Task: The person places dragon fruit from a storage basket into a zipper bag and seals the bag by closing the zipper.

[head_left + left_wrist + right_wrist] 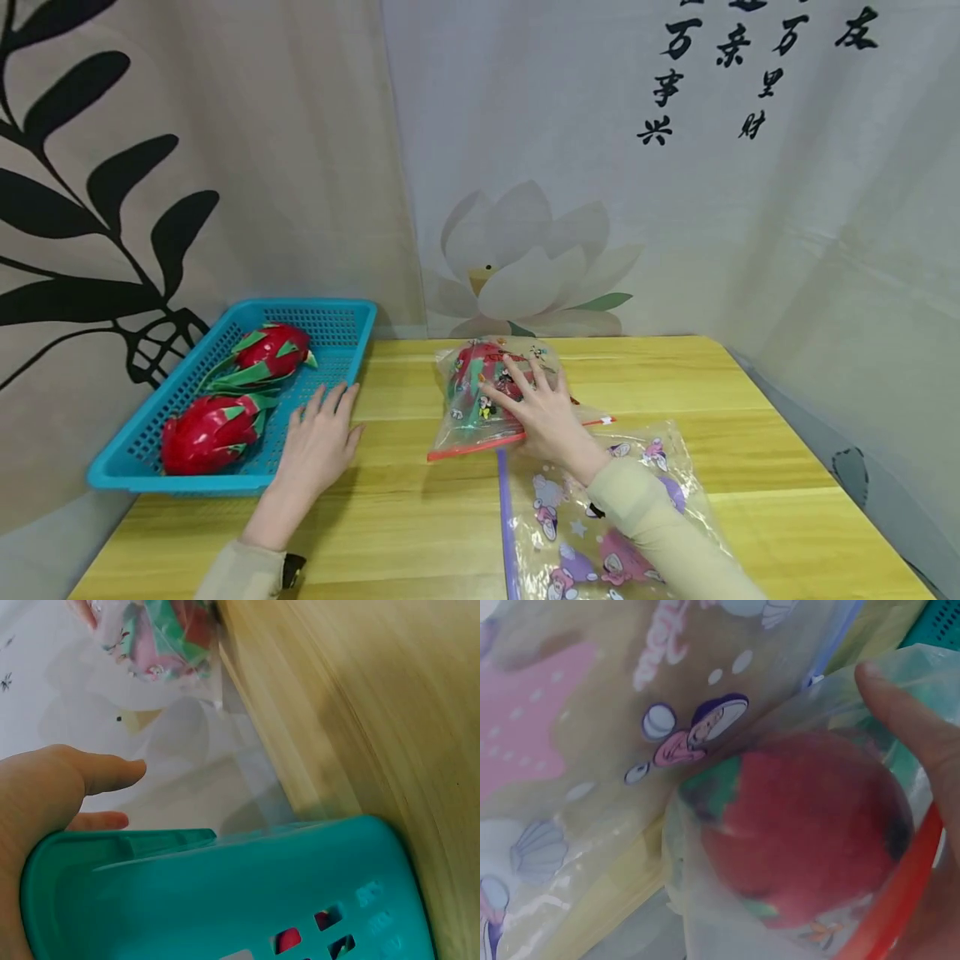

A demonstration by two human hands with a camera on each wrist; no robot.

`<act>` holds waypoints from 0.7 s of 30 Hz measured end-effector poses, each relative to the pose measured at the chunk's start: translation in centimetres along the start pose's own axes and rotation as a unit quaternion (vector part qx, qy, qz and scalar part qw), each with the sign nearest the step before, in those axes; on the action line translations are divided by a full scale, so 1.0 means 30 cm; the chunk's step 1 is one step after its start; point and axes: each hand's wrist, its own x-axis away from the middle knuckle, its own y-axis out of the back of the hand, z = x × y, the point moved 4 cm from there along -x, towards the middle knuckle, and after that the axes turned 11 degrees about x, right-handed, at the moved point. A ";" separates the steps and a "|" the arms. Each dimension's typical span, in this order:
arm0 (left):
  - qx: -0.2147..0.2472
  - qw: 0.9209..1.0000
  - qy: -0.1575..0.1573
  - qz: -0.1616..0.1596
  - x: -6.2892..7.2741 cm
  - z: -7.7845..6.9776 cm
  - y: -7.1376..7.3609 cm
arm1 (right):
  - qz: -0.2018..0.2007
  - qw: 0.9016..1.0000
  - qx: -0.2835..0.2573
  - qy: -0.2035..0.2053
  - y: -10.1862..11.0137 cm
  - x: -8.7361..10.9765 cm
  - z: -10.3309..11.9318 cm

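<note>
left hand (pixel 317 446) kinda straight-fingered, basket (pixel 341 329) edge, lower left | right hand (pixel 547 417) splayed on zip bag (pixel 467 427), centre | decent table (pixel 399 417) gap between

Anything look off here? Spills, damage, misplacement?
Blue basket: its near-left corner appears to stick out past the table edge in the head view, so it may overhang. No spills or damage visible.
</note>
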 end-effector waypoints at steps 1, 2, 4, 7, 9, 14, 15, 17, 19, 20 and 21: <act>0.003 1.000 0.003 0.004 0.001 0.000 -0.003 | 0.001 1.000 0.010 0.001 -0.005 -0.005 0.003; 0.002 1.000 0.003 0.005 0.001 -0.001 -0.005 | 0.002 1.000 0.019 0.002 -0.009 -0.009 0.006; -0.003 1.000 0.003 0.006 0.001 -0.003 -0.007 | -0.002 0.999 0.034 0.004 -0.014 -0.016 0.009; -0.012 1.000 0.003 0.008 0.001 -0.005 -0.009 | -0.004 0.999 0.051 0.007 -0.019 -0.023 0.012; -0.015 1.000 0.002 0.008 0.002 -0.006 -0.011 | -0.002 0.998 0.058 0.008 -0.021 -0.028 0.012; -0.016 1.000 -0.002 0.007 0.003 -0.007 -0.014 | 0.009 0.998 0.068 0.011 -0.023 -0.039 0.007; -0.016 1.000 -0.002 0.008 0.003 -0.007 -0.014 | 0.011 0.998 0.067 0.011 -0.023 -0.040 0.005; -0.016 1.000 -0.003 0.008 0.003 -0.007 -0.014 | 0.012 0.998 0.064 0.011 -0.019 -0.043 -0.001; -0.016 1.000 -0.004 0.009 0.004 -0.006 -0.014 | 0.005 0.998 0.064 0.012 -0.014 -0.045 -0.009; -0.015 1.000 -0.005 0.008 0.004 -0.006 -0.013 | 0.001 0.998 0.064 0.013 -0.012 -0.045 -0.013; -0.015 1.000 -0.005 0.008 0.004 -0.006 -0.013 | -0.003 0.998 0.064 0.011 -0.010 -0.046 -0.018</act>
